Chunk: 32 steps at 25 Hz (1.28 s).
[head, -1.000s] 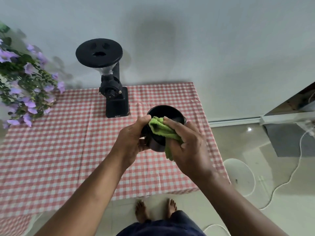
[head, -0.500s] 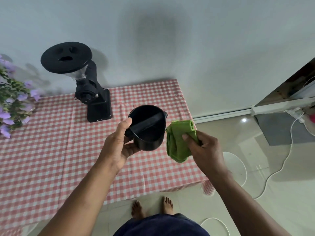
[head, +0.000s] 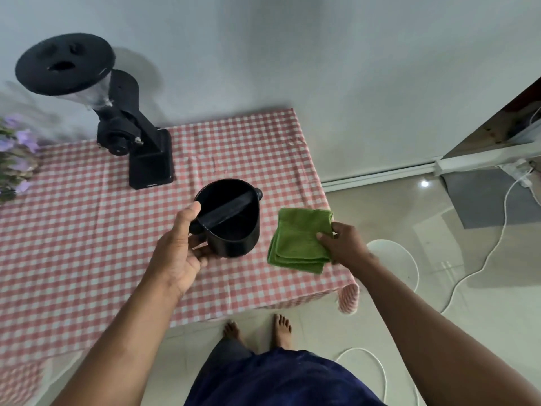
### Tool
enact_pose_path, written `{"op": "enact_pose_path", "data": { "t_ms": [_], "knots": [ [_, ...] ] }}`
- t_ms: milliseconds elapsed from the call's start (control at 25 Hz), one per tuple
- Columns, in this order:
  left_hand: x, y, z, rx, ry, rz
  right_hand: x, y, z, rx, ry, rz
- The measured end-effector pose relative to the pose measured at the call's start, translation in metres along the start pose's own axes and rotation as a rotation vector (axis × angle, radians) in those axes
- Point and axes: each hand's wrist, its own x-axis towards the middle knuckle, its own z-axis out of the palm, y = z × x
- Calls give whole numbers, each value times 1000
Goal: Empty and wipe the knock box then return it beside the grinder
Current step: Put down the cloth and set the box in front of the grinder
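Note:
My left hand (head: 180, 253) grips the black knock box (head: 234, 227) by its left side, thumb over the rim, and holds it tilted above the checked tablecloth (head: 87, 244). A dark bar crosses the box's mouth and the inside looks bare. To the right, my right hand (head: 344, 244) pinches a folded green cloth (head: 298, 240) by its right edge, low over the table's right side. The black grinder (head: 137, 142) stands at the back left of the table, behind the box.
Purple flowers (head: 16, 153) sit at the table's left edge. The wall runs close behind the table. On the floor to the right lie a white round object (head: 398, 262), white cables (head: 483, 259) and a grey mat (head: 483, 197). My bare feet (head: 257, 329) stand at the table's front edge.
My right hand drew the green cloth out of the knock box and carried it right and down toward the tabletop. The view swung right. My left hand kept hold of the box.

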Motion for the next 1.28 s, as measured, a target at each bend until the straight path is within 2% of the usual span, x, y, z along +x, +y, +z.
{"op": "enact_pose_path", "data": {
  "t_ms": [80, 120, 240, 320, 400, 440, 520, 600, 720, 880, 1080, 1280],
  "knots": [
    [-2, -8, 2, 13, -3, -18, 10, 25, -6, -202, -59, 121],
    [-2, -12, 3, 18, -6, -26, 13, 33, -9, -261, -37, 137],
    [-2, -19, 3, 33, -8, -29, 10, 35, -8, -301, 78, 104],
    [-3, -19, 4, 45, -12, -37, 3, 26, -4, -334, 154, 16],
    [-5, -16, 6, 62, -29, -34, -8, 8, 0, -242, 195, -130],
    [-6, -14, 7, 76, -42, -25, -17, -8, 1, -98, 178, -191],
    [-8, -9, 8, 104, -70, -4, -36, -43, 2, 221, 75, -294],
    [-10, -4, 9, 122, -99, 8, -50, -72, 1, 376, 15, -408],
    [-13, 4, 8, 138, -118, 23, -60, -99, 0, 395, -91, -478],
    [-19, 17, -3, 140, -80, 48, -60, -115, 5, 423, -211, -463],
    [-18, 25, -30, 56, 127, 74, -56, -137, 38, 436, -262, -465],
    [-6, 37, -79, 55, 256, 62, -61, -159, 95, 423, -269, -423]
  ]
}}
